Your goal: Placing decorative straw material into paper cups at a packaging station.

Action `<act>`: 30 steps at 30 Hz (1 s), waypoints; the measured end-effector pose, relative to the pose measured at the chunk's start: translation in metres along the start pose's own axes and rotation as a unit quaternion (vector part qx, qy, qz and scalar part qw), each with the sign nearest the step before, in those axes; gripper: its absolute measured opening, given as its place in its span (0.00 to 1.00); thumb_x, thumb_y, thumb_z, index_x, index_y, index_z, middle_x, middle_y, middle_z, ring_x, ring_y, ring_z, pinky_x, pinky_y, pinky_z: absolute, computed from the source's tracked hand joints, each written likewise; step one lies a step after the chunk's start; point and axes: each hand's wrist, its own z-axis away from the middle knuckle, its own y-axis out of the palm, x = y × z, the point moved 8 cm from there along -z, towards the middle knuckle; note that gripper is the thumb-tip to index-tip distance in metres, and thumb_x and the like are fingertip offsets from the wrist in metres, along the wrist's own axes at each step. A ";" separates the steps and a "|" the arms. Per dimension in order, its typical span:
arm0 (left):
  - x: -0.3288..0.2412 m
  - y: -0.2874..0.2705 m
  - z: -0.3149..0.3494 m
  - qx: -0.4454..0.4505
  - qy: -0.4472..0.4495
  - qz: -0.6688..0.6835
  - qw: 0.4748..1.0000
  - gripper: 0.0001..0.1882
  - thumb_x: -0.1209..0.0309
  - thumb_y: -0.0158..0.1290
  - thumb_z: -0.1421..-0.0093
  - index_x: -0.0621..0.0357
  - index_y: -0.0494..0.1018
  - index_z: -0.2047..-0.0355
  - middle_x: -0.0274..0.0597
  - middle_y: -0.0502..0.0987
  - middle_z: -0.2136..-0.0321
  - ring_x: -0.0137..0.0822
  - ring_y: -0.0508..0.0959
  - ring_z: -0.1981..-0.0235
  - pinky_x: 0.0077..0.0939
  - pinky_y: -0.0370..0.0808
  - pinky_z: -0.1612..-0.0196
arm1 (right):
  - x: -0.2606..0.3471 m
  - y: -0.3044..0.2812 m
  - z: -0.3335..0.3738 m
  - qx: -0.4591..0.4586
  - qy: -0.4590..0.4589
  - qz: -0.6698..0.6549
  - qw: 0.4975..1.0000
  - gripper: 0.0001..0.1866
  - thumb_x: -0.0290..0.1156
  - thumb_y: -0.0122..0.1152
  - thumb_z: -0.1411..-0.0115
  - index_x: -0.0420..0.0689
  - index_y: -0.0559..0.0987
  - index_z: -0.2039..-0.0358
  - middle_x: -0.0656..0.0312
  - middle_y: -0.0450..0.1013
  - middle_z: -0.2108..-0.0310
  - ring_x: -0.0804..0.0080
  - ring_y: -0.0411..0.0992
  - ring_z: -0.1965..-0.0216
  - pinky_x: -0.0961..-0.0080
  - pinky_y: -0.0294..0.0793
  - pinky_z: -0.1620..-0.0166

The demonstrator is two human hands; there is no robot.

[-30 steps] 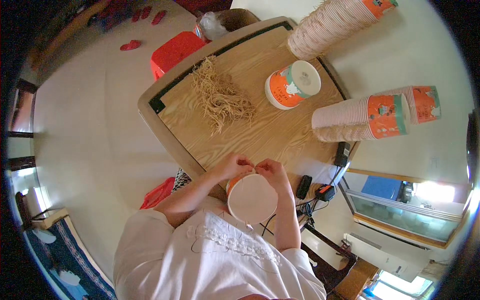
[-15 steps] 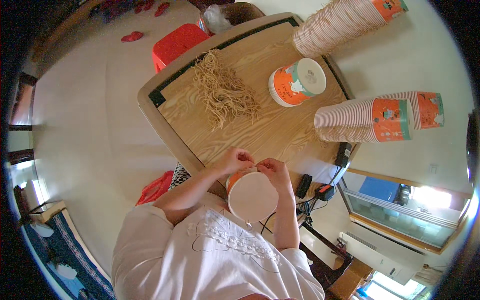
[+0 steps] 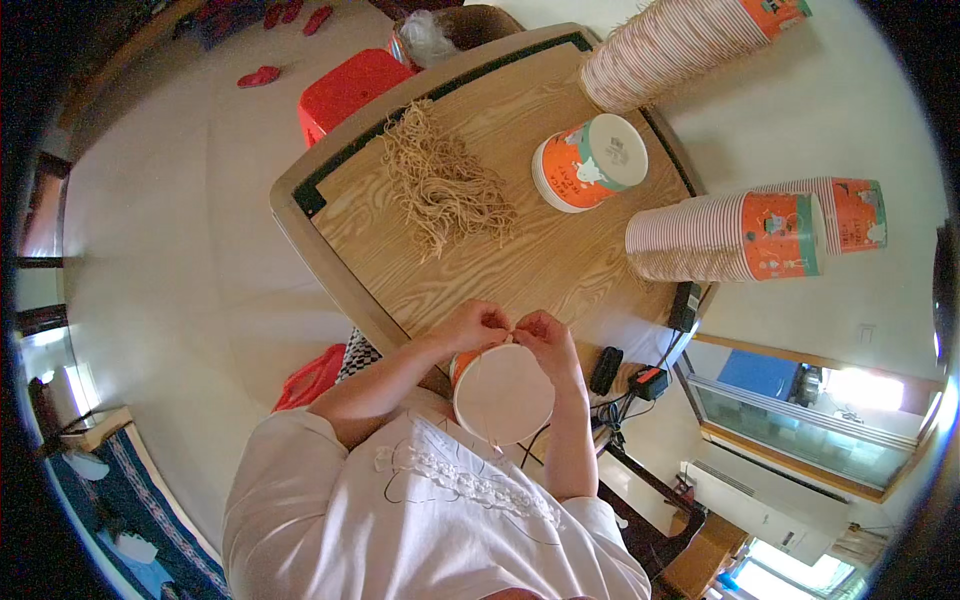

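- Bundle of tan strands (image 3: 437,180): lies loose on the wood-grained table (image 3: 370,245).
- Left hand (image 3: 476,326): fingers curled at the bucket's far edge; whether they grip anything cannot be told.
- Paper bucket (image 3: 512,402): before the person's torso, pale round end upward, below both hands.
- Right hand (image 3: 549,345): fingers bent, tips close beside the left's; grip likewise indeterminable.
- Short bucket stack (image 3: 570,170): on the table.
- Long bucket stack (image 3: 690,240): lying near the table's right edge.
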 end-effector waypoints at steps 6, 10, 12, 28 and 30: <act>0.015 -0.001 -0.001 0.004 -0.044 0.114 0.992 0.07 0.73 0.54 0.51 0.62 0.73 0.71 0.37 0.75 0.77 0.26 0.73 0.75 0.19 0.71 0.71 | 0.004 0.000 0.000 0.002 -0.013 -0.011 1.000 0.05 0.22 0.56 0.49 0.40 0.72 0.71 0.67 0.70 0.78 0.82 0.67 0.75 0.86 0.66 0.71; 0.013 0.001 -0.001 0.018 -0.059 0.127 0.990 0.08 0.73 0.54 0.50 0.63 0.73 0.70 0.37 0.75 0.75 0.26 0.74 0.75 0.19 0.71 0.71 | 0.009 0.001 0.002 0.003 0.006 -0.008 1.000 0.05 0.22 0.56 0.49 0.40 0.72 0.70 0.67 0.71 0.77 0.82 0.67 0.74 0.86 0.66 0.71; 0.014 0.005 -0.004 0.032 -0.051 0.078 0.995 0.08 0.74 0.53 0.50 0.64 0.73 0.69 0.38 0.75 0.75 0.27 0.74 0.75 0.19 0.72 0.72 | 0.006 0.000 0.002 0.001 -0.011 -0.026 1.000 0.06 0.22 0.57 0.49 0.40 0.72 0.70 0.66 0.71 0.76 0.82 0.67 0.74 0.85 0.66 0.70; 0.030 -0.009 0.000 -0.028 -0.086 0.225 0.970 0.09 0.70 0.54 0.48 0.64 0.74 0.71 0.37 0.76 0.78 0.23 0.72 0.80 0.15 0.69 0.78 | 0.011 0.004 -0.004 0.033 -0.032 0.103 0.994 0.07 0.30 0.59 0.50 0.39 0.75 0.75 0.63 0.73 0.77 0.79 0.67 0.75 0.80 0.68 0.71; 0.027 -0.008 0.000 -0.005 -0.070 0.144 0.987 0.09 0.69 0.52 0.46 0.63 0.74 0.70 0.36 0.76 0.78 0.22 0.72 0.80 0.15 0.69 0.78 | 0.010 0.003 -0.004 0.022 -0.029 0.096 0.995 0.07 0.30 0.58 0.50 0.39 0.75 0.74 0.63 0.72 0.78 0.79 0.67 0.76 0.80 0.68 0.71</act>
